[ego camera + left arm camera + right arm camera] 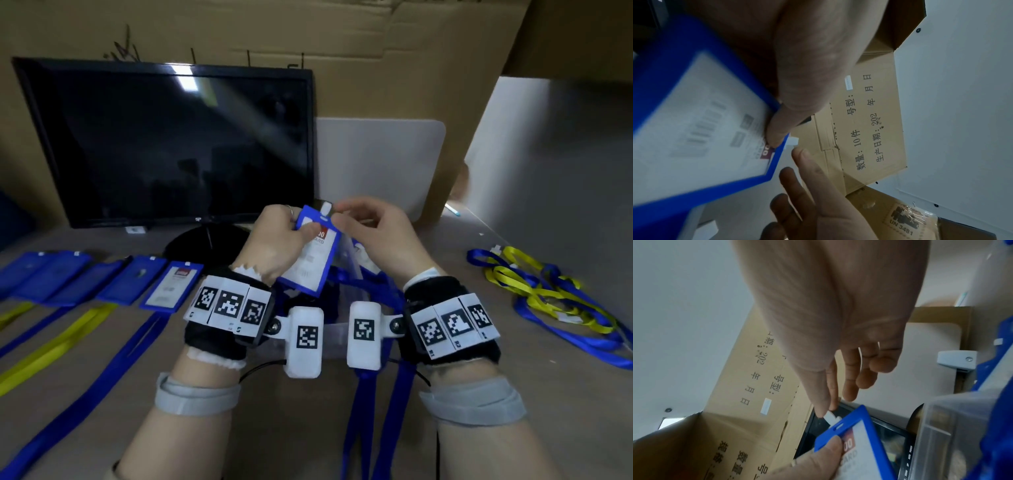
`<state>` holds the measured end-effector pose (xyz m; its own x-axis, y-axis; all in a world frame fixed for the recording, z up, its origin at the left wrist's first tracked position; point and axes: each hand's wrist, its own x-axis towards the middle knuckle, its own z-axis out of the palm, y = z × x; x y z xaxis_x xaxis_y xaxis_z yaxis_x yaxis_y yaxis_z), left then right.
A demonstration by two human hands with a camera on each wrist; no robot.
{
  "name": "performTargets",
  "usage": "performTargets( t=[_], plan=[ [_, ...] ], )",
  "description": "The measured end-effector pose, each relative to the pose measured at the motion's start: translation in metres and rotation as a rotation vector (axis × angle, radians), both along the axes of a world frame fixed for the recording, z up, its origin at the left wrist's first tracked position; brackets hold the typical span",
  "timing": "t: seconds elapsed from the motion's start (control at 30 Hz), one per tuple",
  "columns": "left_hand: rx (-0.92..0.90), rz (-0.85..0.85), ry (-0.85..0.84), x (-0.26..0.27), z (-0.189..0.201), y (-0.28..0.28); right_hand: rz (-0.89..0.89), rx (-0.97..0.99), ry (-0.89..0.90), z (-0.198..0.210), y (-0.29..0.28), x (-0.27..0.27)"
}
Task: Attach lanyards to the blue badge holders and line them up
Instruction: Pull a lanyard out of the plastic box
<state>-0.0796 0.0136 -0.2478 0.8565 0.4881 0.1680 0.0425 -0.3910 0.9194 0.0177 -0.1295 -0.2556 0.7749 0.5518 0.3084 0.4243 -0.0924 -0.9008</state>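
My left hand (287, 236) grips a blue badge holder (310, 260) with a white card inside, thumb pressed on its front (774, 134), raised above the desk. My right hand (363, 222) pinches a white lanyard strap tab (830, 417) at the slot in the holder's top edge (840, 426). The tab (325, 208) sticks up past the holder (705, 113). A blue lanyard (363, 394) hangs down between my wrists. Several blue badge holders (113, 281) lie in a row at the left with blue and yellow lanyards (68, 342) trailing toward me.
A black monitor (171, 144) stands at the back on its round base. A tangled pile of blue and yellow lanyards (548, 294) lies at the right. Cardboard walls (376, 41) and a white panel (376, 161) close off the back of the desk.
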Motion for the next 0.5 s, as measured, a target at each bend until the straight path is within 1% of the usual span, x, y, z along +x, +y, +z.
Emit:
performTargets(
  t=[0.17, 0.27, 0.37, 0.43, 0.47, 0.5],
  plan=[
    [-0.070, -0.037, -0.014, -0.005, -0.003, 0.011, 0.025, -0.044, -0.006, -0.006, 0.018, 0.002],
    [-0.158, -0.008, -0.088, -0.003, -0.003, 0.015, 0.055, -0.093, 0.038, -0.008, 0.021, 0.002],
    [-0.206, 0.056, -0.160, -0.001, -0.004, 0.023, 0.225, -0.323, 0.088, -0.005, 0.019, -0.001],
    [-0.131, 0.115, -0.136, -0.001, -0.006, 0.031, 0.369, -0.451, 0.089, -0.002, 0.015, -0.003],
    [-0.085, 0.144, -0.111, -0.001, -0.007, 0.036, 0.409, -0.495, 0.070, 0.000, 0.013, -0.004],
    [-0.050, 0.164, -0.084, -0.002, -0.008, 0.040, 0.408, -0.527, 0.045, 0.001, 0.012, -0.003]
  ],
)
